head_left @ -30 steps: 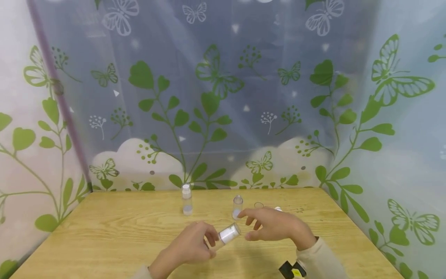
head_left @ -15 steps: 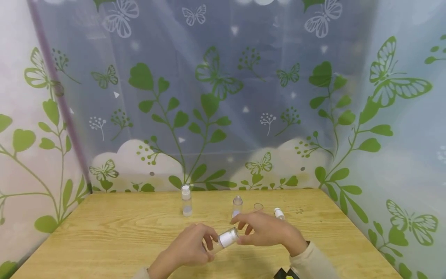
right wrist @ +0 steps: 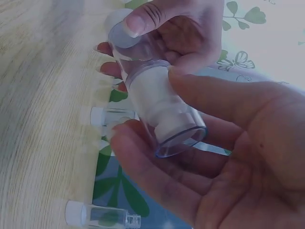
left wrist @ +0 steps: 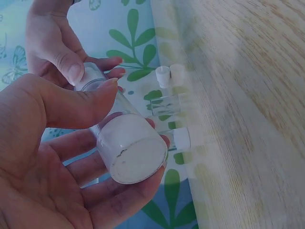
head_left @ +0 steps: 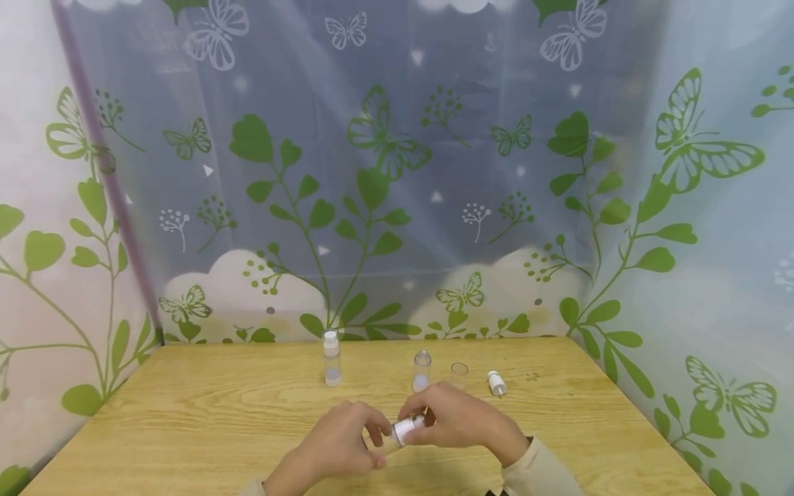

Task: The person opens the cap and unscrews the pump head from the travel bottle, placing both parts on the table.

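A clear airless pump bottle [head_left: 406, 430] lies tilted between my two hands above the table. My left hand [head_left: 340, 441] grips its lower body, thumb on one side and fingers on the other; the white base [left wrist: 134, 151] faces the left wrist camera. With thumb and fingers, my right hand [head_left: 462, 421] grips the clear cap [right wrist: 183, 117] at the other end. Inside that cap a white pump head [right wrist: 152, 88] shows. Behind the hands stands a bottle without a pump [head_left: 422, 372], its threaded neck [right wrist: 133, 221] bare.
On the wooden table [head_left: 205, 420], a capped pump bottle [head_left: 332, 362] stands at the back left. A loose clear cap [head_left: 459, 374] and a white pump head [head_left: 497, 383] are at the back right. A patterned curtain [head_left: 397, 207] hangs behind.
My right hand has moved left and slightly down onto the held bottle's capped end and now grips it. My left hand has kept its hold, nearly still.
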Tool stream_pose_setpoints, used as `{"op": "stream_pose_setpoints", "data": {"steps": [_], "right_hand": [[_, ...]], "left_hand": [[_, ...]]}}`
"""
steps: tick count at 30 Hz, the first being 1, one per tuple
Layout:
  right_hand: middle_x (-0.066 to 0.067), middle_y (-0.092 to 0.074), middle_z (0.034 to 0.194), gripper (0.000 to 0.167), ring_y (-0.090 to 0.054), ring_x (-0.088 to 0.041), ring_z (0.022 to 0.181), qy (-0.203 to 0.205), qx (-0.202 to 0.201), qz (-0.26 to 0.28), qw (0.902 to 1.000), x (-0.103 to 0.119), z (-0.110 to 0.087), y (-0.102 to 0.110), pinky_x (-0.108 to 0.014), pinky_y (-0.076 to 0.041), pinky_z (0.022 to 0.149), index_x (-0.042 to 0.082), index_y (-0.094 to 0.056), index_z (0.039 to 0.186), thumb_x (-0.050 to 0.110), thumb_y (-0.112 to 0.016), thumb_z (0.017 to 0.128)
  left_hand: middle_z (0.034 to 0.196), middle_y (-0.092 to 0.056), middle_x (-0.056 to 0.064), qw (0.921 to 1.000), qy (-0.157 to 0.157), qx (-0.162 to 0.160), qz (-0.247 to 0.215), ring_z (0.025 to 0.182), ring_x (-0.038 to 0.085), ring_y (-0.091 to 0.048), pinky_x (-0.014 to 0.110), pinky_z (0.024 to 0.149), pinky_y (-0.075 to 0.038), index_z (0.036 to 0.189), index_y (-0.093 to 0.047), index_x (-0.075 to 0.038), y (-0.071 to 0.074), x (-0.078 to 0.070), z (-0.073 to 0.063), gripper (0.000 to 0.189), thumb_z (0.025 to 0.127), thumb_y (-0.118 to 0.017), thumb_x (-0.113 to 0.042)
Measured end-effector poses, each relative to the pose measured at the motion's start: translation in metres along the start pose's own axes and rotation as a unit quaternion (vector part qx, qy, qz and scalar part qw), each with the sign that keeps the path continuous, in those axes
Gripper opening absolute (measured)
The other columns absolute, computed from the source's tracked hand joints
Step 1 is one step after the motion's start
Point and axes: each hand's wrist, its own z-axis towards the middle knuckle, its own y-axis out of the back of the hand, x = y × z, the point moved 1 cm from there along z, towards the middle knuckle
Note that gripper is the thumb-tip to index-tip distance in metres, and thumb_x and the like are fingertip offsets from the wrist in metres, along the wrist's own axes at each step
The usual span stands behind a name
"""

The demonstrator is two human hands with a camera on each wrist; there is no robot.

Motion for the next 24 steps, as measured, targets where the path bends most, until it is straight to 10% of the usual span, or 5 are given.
{"op": "stream_pose_setpoints", "data": {"steps": [24], "right_hand": [[-0.005,-0.081,0.095,0.021,-0.07,0.002,0.078,0.015,-0.062,0.031,0.9974,0.013,-0.001,0.0,-0.016,-0.058,0.072,0.005,-0.081,0.106,0.007,-0.082,0.086]], "left_hand": [[0.079,-0.075,0.005,0.9933,-0.02,0.054,-0.1,0.062,0.003,-0.062,0.018,0.061,-0.055,0.106,-0.075,0.005,0.01,-0.005,-0.003,0.031,0.075,-0.079,0.009]]}}
